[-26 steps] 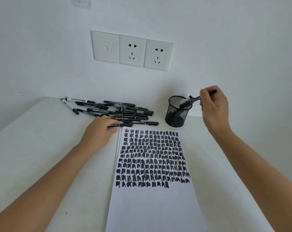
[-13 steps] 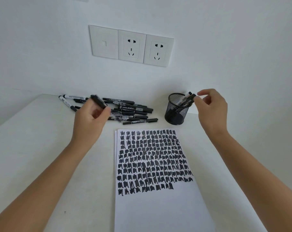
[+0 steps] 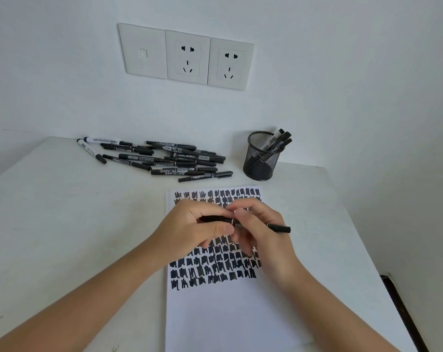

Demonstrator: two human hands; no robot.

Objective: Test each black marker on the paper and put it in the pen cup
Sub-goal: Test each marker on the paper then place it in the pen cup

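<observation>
While both hands meet over the paper (image 3: 228, 313), a black marker (image 3: 279, 228) lies level between them. The left hand (image 3: 195, 227) pinches its left end between thumb and fingers. The right hand (image 3: 262, 232) has its fingers curled round the barrel, and the far end pokes out past it to the right. It looks to me as if a cap is about to come off, though I cannot tell which end carries it. A straight pull along the barrel would do best, with the marker kept over the sheet so a stray tip hits paper and not the white table (image 3: 63, 224). Black scribbles fill the upper rows, so the test stroke belongs in the blank part below the last one. The cap then wants pressing fully home before the marker goes into the mesh pen cup (image 3: 262, 161), where a few markers lean. A pile of loose markers (image 3: 169, 158) lies by the wall.
</observation>
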